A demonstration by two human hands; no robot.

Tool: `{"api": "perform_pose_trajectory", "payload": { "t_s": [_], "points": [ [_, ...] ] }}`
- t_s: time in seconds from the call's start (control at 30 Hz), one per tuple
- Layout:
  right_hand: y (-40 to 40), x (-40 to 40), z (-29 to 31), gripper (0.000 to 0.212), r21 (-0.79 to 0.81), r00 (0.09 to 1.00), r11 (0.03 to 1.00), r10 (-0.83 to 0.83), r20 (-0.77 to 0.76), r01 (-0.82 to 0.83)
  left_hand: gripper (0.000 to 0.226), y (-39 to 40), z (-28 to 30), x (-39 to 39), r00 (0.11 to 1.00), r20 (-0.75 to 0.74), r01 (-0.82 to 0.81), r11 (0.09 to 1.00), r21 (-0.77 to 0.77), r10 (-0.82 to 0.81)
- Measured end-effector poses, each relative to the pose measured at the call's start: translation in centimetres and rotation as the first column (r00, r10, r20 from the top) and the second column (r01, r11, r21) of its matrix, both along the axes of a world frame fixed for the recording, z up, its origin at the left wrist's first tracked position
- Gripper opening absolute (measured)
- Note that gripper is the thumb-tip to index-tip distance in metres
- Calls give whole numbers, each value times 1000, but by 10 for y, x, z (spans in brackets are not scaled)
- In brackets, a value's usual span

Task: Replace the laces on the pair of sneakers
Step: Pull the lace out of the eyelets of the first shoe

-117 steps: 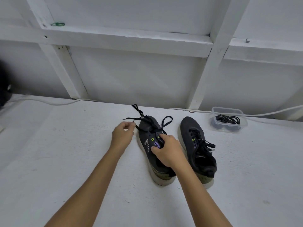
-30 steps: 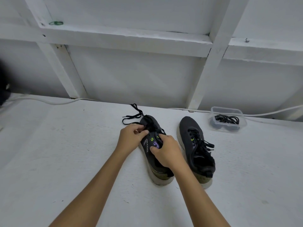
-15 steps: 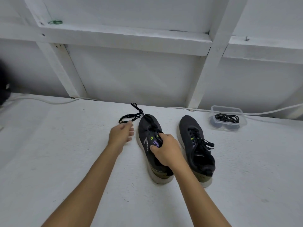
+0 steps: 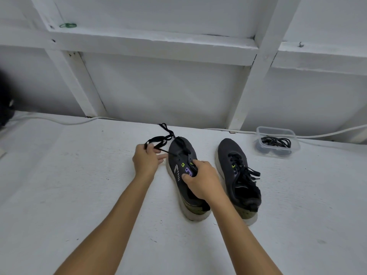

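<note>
Two dark grey sneakers stand side by side on the white surface, toes pointing away. My right hand (image 4: 200, 179) grips the left sneaker (image 4: 182, 155) over its tongue and eyelets. My left hand (image 4: 146, 160) sits just left of that shoe's toe, pinching the black lace (image 4: 158, 138), which runs loose from the shoe's front eyelets and lies in loops beyond the toe. The right sneaker (image 4: 231, 151) still carries its black lace, threaded with loose ends.
A clear plastic box (image 4: 278, 140) holding coiled black laces sits at the back right, near the wall. A white cable (image 4: 59, 122) runs along the foot of the white framed wall. A dark object (image 4: 5, 108) shows at the far left edge.
My left hand went to the shoe's eyelets, then drew the lace out to the left. The loop on the shoe's right side is gone. My right hand stayed on the shoe.
</note>
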State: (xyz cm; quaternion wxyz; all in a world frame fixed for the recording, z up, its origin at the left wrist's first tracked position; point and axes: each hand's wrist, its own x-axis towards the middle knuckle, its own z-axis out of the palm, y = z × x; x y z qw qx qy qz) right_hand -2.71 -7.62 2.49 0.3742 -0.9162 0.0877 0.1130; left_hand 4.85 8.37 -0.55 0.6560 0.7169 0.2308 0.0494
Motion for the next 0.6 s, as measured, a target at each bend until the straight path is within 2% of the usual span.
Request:
{"api": "perform_pose_trajectory", "payload": {
  "t_s": [0.07, 0.1, 0.17, 0.27, 0.37, 0.47, 0.53, 0.6],
  "points": [
    [0, 0, 1, 52, -6, 1000, 1000, -2, 4, 2, 19, 0, -1, -2, 998, -52, -43, 999, -19, 42],
    [0, 0, 1, 51, -6, 1000, 1000, -5, 3, 5, 21, -1, -1, -2, 998, -68, -12, 1000, -21, 10],
    [1, 1, 0, 49, -12, 1000, 1000, -7, -1, 7, 24, -3, -4, -3, 985, -75, 154, 988, 9, -153],
    [2, 3, 0, 40, -7, 1000, 1000, -17, 3, 17, 25, -3, -7, -5, 926, -77, 377, 922, 92, -370],
    [-3, 7, 7, 50, 83, 998, 995, -50, -33, 52, 25, -3, -10, -6, 916, -101, 401, 899, 176, -389],
    [-11, 15, 15, 48, 78, 995, 996, -47, -87, 54, 52, -5, -8, -7, 908, -168, 412, 892, 187, -384],
    [-14, 20, 18, 43, 39, 995, 998, -50, -90, 53, 50, -7, -3, -6, 898, -203, 429, 877, 215, -390],
    [-15, 25, 19, 38, 22, 995, 998, -60, -82, 62, 38, -11, 3, -4, 891, -242, 436, 873, 218, -384]
  ]
}}
